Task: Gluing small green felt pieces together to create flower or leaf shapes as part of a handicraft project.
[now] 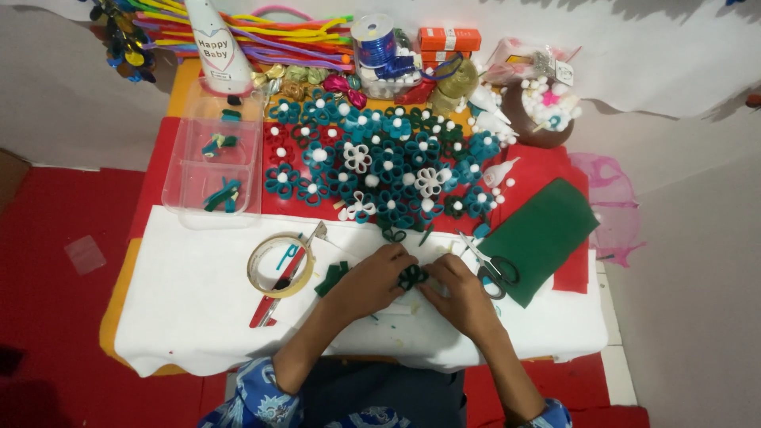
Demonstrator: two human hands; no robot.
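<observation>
Here, left hand (pixel 372 279) and right hand (pixel 458 292) meet near desk (pixel 198 317) front edge, fingertips of both pinching small dark green looped felt flower (pixel 412 276) between them. Scissors (pixel 493 269) just right of right hand, on green felt sheet (pixel 543 236) edge. Tape roll (pixel 280 265) left. Finished flowers (pixel 380 162) toward back edge.

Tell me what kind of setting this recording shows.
Most likely a home craft table set low on the floor. Both hands, left and right, press a dark green felt flower; finished felt flowers, pipe cleaners and scissors lie about.
</observation>
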